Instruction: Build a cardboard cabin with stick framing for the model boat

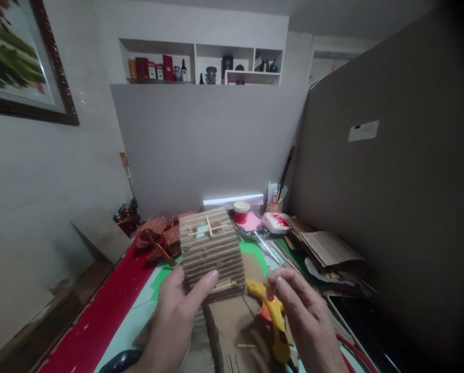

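Observation:
My left hand (183,305) grips the lower edge of a corrugated cardboard panel (214,259), thumb in front. The panel stands tilted up and has a small window cut-out crossed by two thin wooden sticks (209,228). Another thin stick (226,286) lies along its lower edge. My right hand (301,305) is held to the right of the panel, apart from it, with thumb and fingertips pinched together; whatever may be between them is too small to make out. Just behind and below those fingers lies a yellow hot glue gun (280,336) with an orange trigger and a red light.
Brown cardboard (234,326) lies under my hands. Red-brown crafted pieces (162,238) sit at the left back. Behind are a red-and-white tub (241,212) and a brush holder (274,206). Cardboard scraps (328,248) are piled right, beside a tall grey panel (391,197).

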A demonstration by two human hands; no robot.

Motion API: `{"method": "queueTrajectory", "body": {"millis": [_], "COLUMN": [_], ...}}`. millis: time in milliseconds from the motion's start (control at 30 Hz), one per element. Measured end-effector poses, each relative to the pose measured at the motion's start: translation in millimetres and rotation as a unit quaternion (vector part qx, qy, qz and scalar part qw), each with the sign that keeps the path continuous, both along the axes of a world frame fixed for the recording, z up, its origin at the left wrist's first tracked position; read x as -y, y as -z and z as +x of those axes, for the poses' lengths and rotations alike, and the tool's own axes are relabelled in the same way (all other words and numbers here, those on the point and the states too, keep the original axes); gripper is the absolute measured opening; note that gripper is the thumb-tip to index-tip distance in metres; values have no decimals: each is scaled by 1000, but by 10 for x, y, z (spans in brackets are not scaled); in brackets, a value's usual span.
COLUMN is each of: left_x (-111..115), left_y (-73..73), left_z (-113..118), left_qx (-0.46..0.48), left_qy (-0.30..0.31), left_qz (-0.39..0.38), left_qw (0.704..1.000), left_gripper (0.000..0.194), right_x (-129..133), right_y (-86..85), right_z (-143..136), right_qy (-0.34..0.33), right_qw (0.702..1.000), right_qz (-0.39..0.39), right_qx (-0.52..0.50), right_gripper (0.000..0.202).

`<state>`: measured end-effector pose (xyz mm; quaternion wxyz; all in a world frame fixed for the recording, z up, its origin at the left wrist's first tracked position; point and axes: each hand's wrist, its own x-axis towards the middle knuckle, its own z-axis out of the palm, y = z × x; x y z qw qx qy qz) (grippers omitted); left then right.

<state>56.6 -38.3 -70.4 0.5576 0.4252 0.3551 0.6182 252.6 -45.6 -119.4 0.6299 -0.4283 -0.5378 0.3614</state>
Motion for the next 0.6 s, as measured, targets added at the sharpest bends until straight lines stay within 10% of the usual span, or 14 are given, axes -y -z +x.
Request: {"method": "queueTrajectory", "body": {"millis": [600], "left_x": [-229], "left_y": [-110], "left_z": [-191], "left_qx": [-8], "left_qy": [-37], "left_qz": [59], "left_qw": [998], "left_gripper": [23], "right_x": [77], "right_y": [-43], "right_z": [65], "right_qy": [59], "right_qw": [989], "right_qz": [36], "right_qx": [130], "right_gripper": [46]}}
